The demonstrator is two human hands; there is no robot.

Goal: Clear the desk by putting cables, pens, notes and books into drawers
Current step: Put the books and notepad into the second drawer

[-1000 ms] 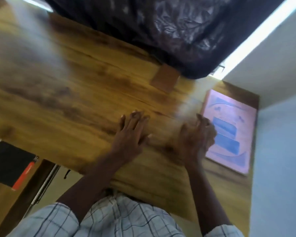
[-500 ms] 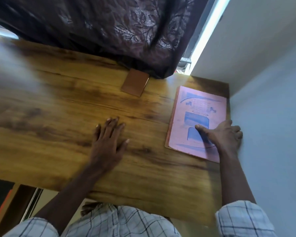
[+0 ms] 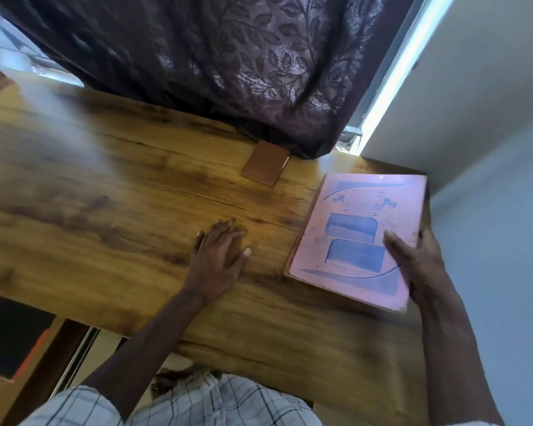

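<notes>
A pink book (image 3: 351,222) with blue print lies at the right end of the wooden desk (image 3: 105,210), close to the wall. My right hand (image 3: 415,259) grips its right edge, thumb on the cover and fingers wrapped round the side. My left hand (image 3: 219,256) rests flat on the desk, palm down with fingers apart, a little left of the book and holding nothing. A small brown notepad (image 3: 265,167) lies further back, by the curtain's hem.
A dark patterned curtain (image 3: 228,72) hangs over the desk's back edge. A pale wall (image 3: 489,241) stands right beside the book. Below the desk at the lower left shows a dark item with an orange strip (image 3: 13,348), in what may be a drawer.
My right hand went from the desk to the book and now clasps its right edge. My left hand stayed flat on the desk. The view swung right and steadied.
</notes>
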